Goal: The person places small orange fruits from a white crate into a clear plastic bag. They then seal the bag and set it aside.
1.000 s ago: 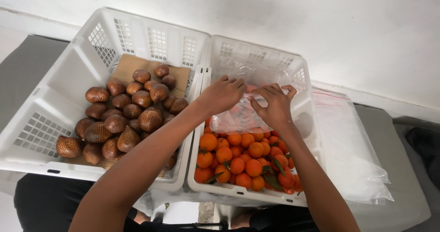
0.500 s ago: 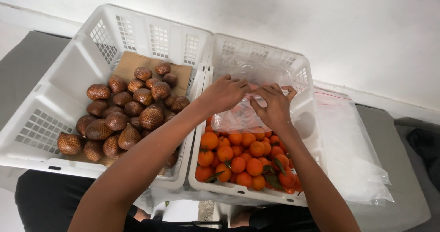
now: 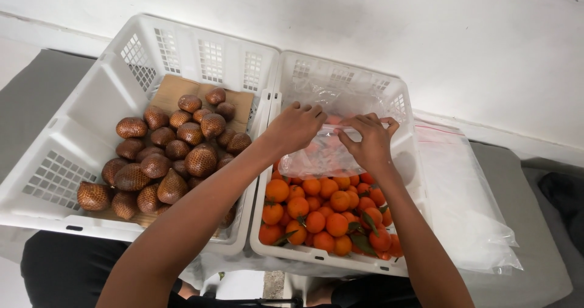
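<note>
Both hands work over the right white crate (image 3: 389,270), which holds several small oranges (image 3: 316,214). My left hand (image 3: 295,125) and my right hand (image 3: 368,141) pinch the top edge of a clear plastic bag (image 3: 319,156) with a few oranges inside; it lies on the pile. The fingers of each hand are closed on the bag's mouth, a little apart from each other.
A second white crate (image 3: 67,156) on the left holds several brown scaly snake fruits (image 3: 176,153) on a cardboard sheet (image 3: 176,89). A stack of clear plastic bags (image 3: 468,204) lies on the grey surface (image 3: 535,235) right of the crates. A white wall (image 3: 426,34) stands behind.
Both hands stay on the bag's top edge; the fingers have shifted slightly along it. The view has tilted a little.
</note>
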